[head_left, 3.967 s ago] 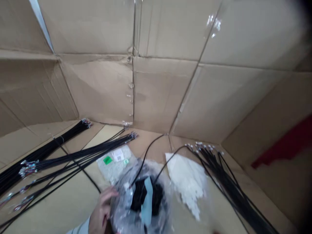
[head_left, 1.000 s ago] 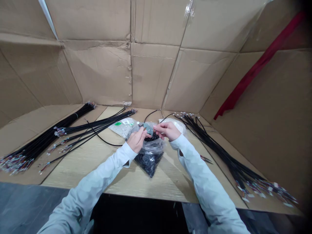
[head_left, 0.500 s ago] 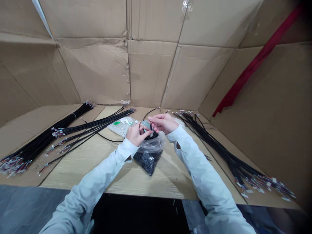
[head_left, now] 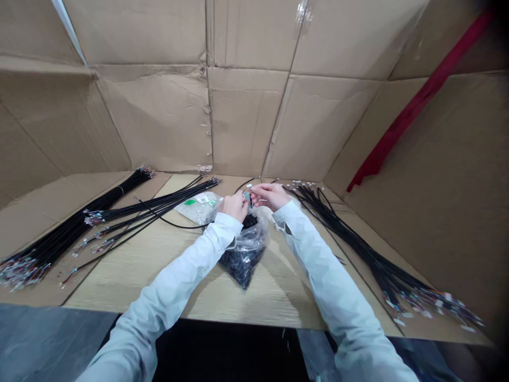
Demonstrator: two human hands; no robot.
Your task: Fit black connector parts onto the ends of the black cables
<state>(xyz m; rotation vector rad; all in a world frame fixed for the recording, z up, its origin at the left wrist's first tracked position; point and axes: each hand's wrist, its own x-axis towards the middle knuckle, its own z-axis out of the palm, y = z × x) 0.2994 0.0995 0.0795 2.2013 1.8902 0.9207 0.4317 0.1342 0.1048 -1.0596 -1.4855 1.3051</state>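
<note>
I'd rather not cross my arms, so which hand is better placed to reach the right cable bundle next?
Probably the right hand: it is nearer the right bundle. The left hand would likely have to cross over it. Both hands are at the connector, though.

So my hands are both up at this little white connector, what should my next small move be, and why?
Probably steady the coloured wires with your right hand and gently straighten them with your left hand. Both hands' fingertips come together just below the white connector, which sticks up with those wires exposed beneath it. The exact grip is too small to tell.
</note>
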